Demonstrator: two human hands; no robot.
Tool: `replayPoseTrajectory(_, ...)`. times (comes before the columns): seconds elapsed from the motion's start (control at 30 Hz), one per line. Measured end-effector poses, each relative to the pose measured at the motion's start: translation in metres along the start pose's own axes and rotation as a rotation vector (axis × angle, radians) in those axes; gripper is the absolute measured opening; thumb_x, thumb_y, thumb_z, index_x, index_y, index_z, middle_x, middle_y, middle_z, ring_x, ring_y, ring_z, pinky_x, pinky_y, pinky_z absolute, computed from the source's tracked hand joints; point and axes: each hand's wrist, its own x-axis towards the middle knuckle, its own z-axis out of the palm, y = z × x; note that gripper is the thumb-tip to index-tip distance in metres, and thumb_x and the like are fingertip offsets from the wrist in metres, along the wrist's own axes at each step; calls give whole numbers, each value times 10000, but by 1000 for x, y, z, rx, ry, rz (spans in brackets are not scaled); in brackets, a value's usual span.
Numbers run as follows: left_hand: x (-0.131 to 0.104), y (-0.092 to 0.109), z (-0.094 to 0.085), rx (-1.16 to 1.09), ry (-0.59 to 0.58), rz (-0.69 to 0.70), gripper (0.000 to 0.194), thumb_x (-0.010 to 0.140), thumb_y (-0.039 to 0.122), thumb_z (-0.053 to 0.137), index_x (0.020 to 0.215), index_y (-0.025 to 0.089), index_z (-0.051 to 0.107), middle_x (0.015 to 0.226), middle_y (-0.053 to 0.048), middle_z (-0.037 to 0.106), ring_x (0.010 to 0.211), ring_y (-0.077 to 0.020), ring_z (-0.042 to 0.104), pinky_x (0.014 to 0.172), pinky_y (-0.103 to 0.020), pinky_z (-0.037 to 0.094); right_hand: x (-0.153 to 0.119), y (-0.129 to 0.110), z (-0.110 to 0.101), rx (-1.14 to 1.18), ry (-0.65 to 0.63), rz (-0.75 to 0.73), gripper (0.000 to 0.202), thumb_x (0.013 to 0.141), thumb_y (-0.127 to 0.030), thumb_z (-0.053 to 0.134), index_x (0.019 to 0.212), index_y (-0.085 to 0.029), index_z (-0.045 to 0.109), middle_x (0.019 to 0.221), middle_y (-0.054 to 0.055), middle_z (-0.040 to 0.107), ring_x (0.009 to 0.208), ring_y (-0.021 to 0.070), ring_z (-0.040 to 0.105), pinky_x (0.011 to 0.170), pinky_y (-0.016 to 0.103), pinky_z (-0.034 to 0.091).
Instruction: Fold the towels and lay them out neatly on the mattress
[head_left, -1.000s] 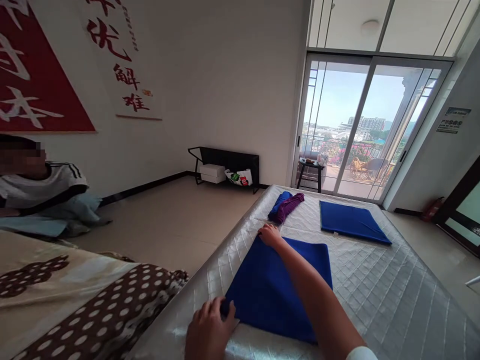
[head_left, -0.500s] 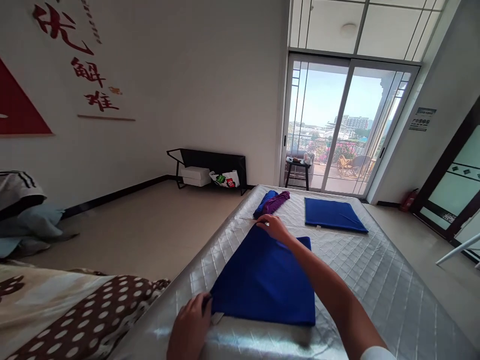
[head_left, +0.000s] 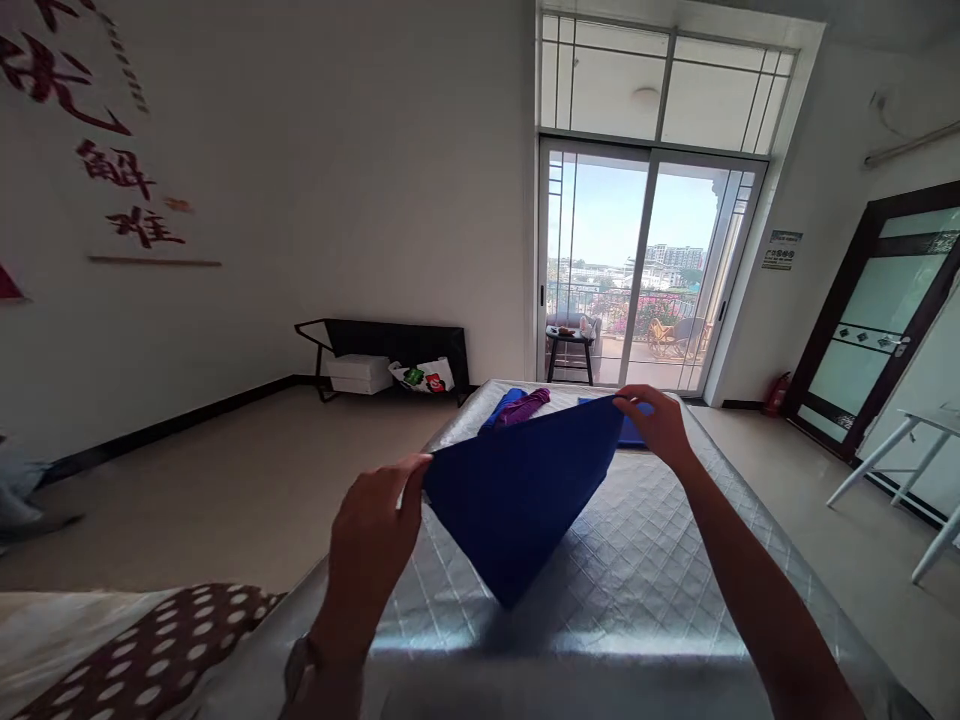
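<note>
A dark blue folded cloth (head_left: 517,490) hangs in the air over the silver quilted mattress (head_left: 660,570), its lowest corner pointing down toward the surface. My left hand (head_left: 379,520) pinches its upper left corner. Its upper right corner is gripped between the fingertips of my right hand (head_left: 654,425). Behind the raised cloth, a second blue folded cloth (head_left: 634,435) lies on the mattress, partly covered from view. A purple cloth (head_left: 525,406) and a crumpled blue cloth (head_left: 501,408) lie together at the far left end of the mattress.
A brown blanket with white dots (head_left: 172,640) is at the lower left. By the far wall stands a black frame (head_left: 394,340) with a white box (head_left: 358,374) and a bag. White furniture legs (head_left: 874,470) stand at right. At the left edge, part of a person shows.
The blue cloth has been lifted off the mattress and tilted upright. My right hand has moved right and up with one corner, while my left hand has risen with the other. The view has shifted.
</note>
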Motion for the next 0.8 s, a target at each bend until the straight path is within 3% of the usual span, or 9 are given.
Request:
replayPoseTrajectory(0.13,34,38,-12,-92,46,68,444,993,529,395,1017,209,702,974,-60,758,909,-211,682,880,-324,512,-1,-20,-45,-96,142,-24,400,844,-603,615,890,-227,743,850,27,739,732,169,638,717,320,527)
replayPoseTrajectory(0.23,37,57,-23,-181,1,63,433,969,558,436,999,226,712,949,-25,762,872,-182,701,825,-273,537,-12,-31,-70,-176,233,-29,421,842,-628,611,882,-229,739,766,8,706,682,160,622,687,313,518)
replayPoseTrajectory(0.4,8,84,-48,-418,-213,119,364,925,570,519,891,284,742,889,15,777,817,-173,729,750,-254,587,-46,-43,-112,-298,322,44,475,805,-698,618,855,-240,735,661,-10,675,552,149,596,559,288,482)
replayPoseTrajectory(0.53,-23,113,-59,-759,-467,322,155,932,295,605,979,292,753,897,-13,782,757,-142,729,674,-205,588,-72,-54,-138,-335,456,226,499,767,-710,654,936,-248,737,551,-41,635,474,167,608,543,305,494)
replayPoseTrajectory(0.67,-40,138,-52,-943,-631,389,237,929,165,588,1060,280,750,921,-34,779,734,-119,727,674,-169,581,-71,-55,-141,-329,555,283,496,771,-682,654,966,-231,718,640,-6,696,606,209,699,647,339,544)
replayPoseTrajectory(0.73,-44,143,-43,-965,-614,329,203,918,193,620,1032,279,764,899,-25,782,736,-118,733,683,-163,584,-57,-43,-129,-297,510,276,475,783,-658,646,953,-219,706,698,13,720,661,220,716,705,360,556)
replayPoseTrajectory(0.8,-45,139,-32,-948,-574,210,150,898,253,657,977,281,782,871,-20,787,746,-135,742,693,-183,598,-36,-25,-105,-258,388,257,422,810,-610,639,948,-216,697,731,15,726,685,218,716,746,372,557)
